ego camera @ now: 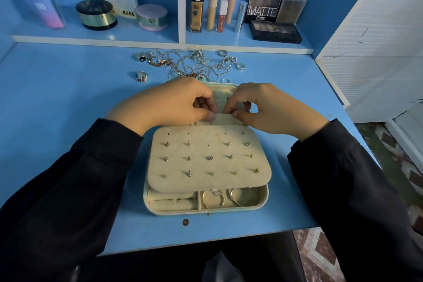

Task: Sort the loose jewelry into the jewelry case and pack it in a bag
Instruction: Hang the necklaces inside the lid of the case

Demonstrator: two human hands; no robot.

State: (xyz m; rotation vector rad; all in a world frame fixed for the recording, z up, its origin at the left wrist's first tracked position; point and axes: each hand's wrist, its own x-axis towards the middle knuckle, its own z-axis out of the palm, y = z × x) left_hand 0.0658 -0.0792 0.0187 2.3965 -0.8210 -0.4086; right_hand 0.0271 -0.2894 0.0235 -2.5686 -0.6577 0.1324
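While left hand (170,103) and right hand (266,109) pinch at the jewelry case (265,198), blue desk (68,98), loose jewelry (187,64) behind, cosmetics shelf (137,40).

open desk (68,103) flanks case (263,199), jewelry pile (190,63) behind

The black square eyeshadow box (264,2) at 1 o'clock says "MATTE" in big white letters. The yellow strip on the white card (127,13) at 11 o'clock says "NUDE". The clear glass bottle with pink and purple water (45,10) at 10 o'clock says "SB".
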